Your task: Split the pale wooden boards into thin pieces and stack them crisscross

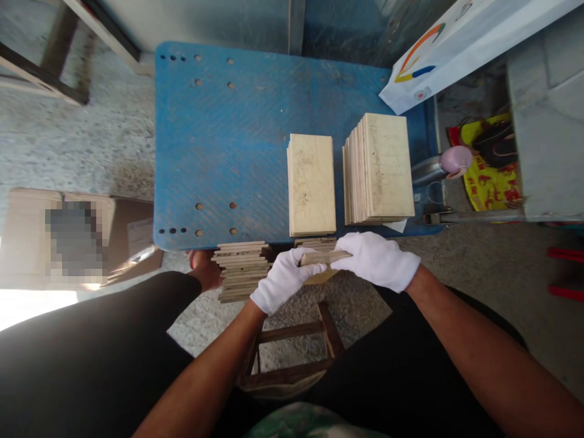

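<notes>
Both my hands wear white gloves and meet just past the near edge of the blue table. Between them is a thin wooden board [323, 258], seen nearly edge-on. My left hand [285, 277] pinches its left end; my right hand [376, 258] grips the right end, fingers closed. Beyond them on the table lies a low stack of pale wooden boards [312, 185]. To its right stands a taller stack of similar boards [389, 164]. Below the table edge, left of my left hand, is a stack of boards [241, 271]. More boards [314, 242] show partly behind my hands.
The blue table [219, 140] has holes along its left side. A white paper bag [456, 55] leans over its back right corner. At the right are a flask with a pink lid [456, 160] and a clear cup [433, 194]. A cardboard box [130, 228] sits on the left floor.
</notes>
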A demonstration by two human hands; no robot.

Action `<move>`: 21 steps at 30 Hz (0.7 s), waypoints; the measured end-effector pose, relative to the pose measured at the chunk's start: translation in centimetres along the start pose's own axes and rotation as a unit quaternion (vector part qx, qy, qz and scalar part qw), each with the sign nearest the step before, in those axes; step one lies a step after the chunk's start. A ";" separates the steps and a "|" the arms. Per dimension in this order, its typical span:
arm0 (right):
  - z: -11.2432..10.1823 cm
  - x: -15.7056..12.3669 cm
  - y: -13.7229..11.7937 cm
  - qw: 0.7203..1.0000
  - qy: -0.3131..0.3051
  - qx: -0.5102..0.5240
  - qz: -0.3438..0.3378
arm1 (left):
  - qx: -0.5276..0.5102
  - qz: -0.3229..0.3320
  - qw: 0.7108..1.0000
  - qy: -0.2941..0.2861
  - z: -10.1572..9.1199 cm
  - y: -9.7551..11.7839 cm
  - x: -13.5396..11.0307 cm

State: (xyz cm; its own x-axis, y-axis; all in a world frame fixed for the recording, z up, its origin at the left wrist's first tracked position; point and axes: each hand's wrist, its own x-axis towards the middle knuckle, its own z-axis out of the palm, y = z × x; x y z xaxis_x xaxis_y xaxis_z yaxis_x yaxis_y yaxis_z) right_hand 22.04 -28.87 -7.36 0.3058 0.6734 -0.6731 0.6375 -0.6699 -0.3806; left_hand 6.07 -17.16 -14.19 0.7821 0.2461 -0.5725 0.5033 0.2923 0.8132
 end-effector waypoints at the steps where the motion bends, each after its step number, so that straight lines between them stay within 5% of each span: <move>1: 0.6 0.0 -0.2 0.999 -0.004 -0.046 -0.007 | 0.002 0.000 1.000 -0.013 0.0 -0.5 0.0; 7: 4.6 -0.2 -1.3 0.985 0.019 -0.169 -0.005 | 0.105 0.019 0.992 -0.060 -1.6 -1.6 0.6; 11: 7.1 0.5 -1.4 0.985 0.028 -0.164 0.032 | 0.049 0.010 0.997 -0.065 -3.2 -0.4 0.8; 21: 11.1 1.5 0.0 0.974 0.007 -0.219 0.051 | -0.043 0.019 0.992 0.120 -4.2 0.1 1.8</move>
State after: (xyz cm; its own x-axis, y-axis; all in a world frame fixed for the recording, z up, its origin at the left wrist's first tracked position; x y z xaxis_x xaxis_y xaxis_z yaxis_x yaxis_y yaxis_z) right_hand 14.58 -31.33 -15.38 0.3916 0.6165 -0.6831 0.8426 -0.5386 -0.0030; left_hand 5.94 -12.80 -15.61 0.6849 0.4673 -0.5591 0.4346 0.3539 0.8282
